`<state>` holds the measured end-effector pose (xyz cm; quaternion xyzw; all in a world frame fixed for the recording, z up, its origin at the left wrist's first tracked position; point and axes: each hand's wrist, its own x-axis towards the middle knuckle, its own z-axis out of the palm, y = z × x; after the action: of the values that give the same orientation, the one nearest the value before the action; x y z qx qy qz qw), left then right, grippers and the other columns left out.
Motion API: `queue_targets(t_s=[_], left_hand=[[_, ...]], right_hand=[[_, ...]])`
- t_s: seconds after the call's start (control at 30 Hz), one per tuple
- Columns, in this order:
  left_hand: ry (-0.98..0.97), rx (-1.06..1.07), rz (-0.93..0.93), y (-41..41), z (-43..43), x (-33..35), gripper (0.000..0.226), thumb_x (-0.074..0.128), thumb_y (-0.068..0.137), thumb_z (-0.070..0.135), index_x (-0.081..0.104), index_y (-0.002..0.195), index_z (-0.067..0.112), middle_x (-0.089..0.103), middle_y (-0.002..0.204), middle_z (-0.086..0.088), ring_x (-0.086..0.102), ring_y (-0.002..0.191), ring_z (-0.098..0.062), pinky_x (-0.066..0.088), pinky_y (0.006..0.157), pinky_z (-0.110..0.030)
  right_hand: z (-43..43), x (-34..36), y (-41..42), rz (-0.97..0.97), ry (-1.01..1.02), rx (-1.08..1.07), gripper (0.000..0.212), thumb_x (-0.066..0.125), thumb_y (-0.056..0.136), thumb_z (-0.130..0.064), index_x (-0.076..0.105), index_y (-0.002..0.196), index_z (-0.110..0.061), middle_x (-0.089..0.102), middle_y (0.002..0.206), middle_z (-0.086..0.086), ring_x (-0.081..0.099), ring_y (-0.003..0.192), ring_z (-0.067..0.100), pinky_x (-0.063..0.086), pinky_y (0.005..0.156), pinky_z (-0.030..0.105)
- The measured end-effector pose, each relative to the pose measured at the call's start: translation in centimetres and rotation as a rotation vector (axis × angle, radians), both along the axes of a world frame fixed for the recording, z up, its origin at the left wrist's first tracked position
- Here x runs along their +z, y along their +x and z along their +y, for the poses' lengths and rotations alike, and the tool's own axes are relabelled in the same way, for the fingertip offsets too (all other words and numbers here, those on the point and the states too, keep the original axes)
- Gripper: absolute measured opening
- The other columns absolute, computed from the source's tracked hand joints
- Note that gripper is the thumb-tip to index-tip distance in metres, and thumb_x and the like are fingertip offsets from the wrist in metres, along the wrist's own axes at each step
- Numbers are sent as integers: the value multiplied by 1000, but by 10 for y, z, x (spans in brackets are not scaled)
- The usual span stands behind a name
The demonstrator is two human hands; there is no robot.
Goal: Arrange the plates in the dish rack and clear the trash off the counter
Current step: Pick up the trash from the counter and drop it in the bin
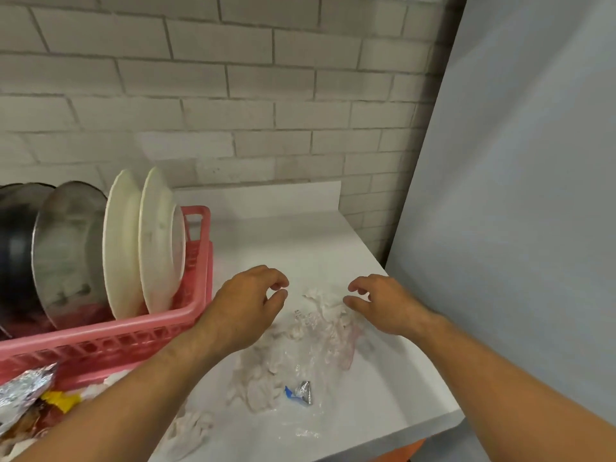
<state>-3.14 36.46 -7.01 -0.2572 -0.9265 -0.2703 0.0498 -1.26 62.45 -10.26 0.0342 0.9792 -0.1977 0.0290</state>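
Two white plates (160, 241) stand on edge in the pink dish rack (140, 331) at the left edge of the counter (300, 235). They are slotted upright beside a steel bowl (70, 241) so they can drain, and that half of the job looks settled. Now the trash: a heap of crumpled tissue and clear plastic (300, 348) lies mid-counter toward the front edge, with a small foil wrapper (301, 391) on its near side. Both forearms reach in from the front. The left hand (245, 306) and right hand (383, 303) hover palm-down over the heap's far end, fingers loosely curled and holding nothing, apparently framing it for a two-sided scoop.
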Motion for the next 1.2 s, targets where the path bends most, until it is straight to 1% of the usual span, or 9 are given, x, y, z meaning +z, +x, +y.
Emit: queue_targets(t_s=[0.13,0.23,0.43,0.67,0.73,0.87,1.07,1.13,1.2], left_hand=[[-7,67,-4,-10,10,-2,23,49,96,33,62,114,28,56,103,19,57,78,-1,45,81,-21],[-11,95,-21,-14,15,-10,23,50,96,32,63,114,27,56,103,19,59,78,-2,47,83,-24],[-9,140,-30,-24,19,-19,20,50,97,28,66,110,28,58,101,19,58,79,-1,48,80,-22],[-2,76,-37,-37,48,-23,23,48,97,30,67,110,29,60,108,17,55,80,-1,45,80,-20],[-28,41,-48,-38,61,-24,24,47,98,32,65,112,30,60,109,16,53,81,-2,43,80,-19],[-70,14,-69,-40,77,-26,26,44,99,33,63,115,29,59,110,16,52,84,-5,42,81,-20],[-59,35,-68,-41,74,-25,26,44,99,30,65,114,26,58,104,16,51,83,-3,40,79,-19],[-49,54,-68,-40,68,-23,25,45,99,30,65,112,26,60,104,15,52,83,-3,42,79,-19],[-40,69,-71,-38,62,-20,24,46,98,30,66,110,25,61,103,14,54,85,-4,45,81,-21]], right_hand=[[-16,-4,-46,-130,13,49,55,58,87,-57,47,134,-31,54,129,-3,55,109,18,47,88,32],[-27,-20,-67,-207,108,153,53,60,89,-40,44,138,-29,51,137,1,54,117,23,47,93,34],[-14,-15,-96,-7,-114,220,30,45,98,-16,66,119,-23,61,130,1,57,117,19,45,101,30],[27,15,-91,199,-239,71,36,38,94,2,68,82,-13,57,106,0,59,89,19,51,78,26],[38,13,-79,189,-175,64,27,42,95,-6,68,85,-9,57,104,2,56,95,17,40,81,20],[47,-23,-43,88,-22,-17,31,58,89,-45,49,80,-17,51,91,-1,54,80,20,46,71,34],[52,-59,-15,158,8,-49,27,40,101,-37,52,118,-20,68,105,4,63,93,32,51,78,39],[50,-56,-15,176,27,-15,32,35,101,-43,56,93,-20,68,85,1,62,80,29,49,72,38],[47,-48,-15,187,53,-19,48,36,99,-51,40,62,-20,52,59,-5,49,61,23,44,63,35]])
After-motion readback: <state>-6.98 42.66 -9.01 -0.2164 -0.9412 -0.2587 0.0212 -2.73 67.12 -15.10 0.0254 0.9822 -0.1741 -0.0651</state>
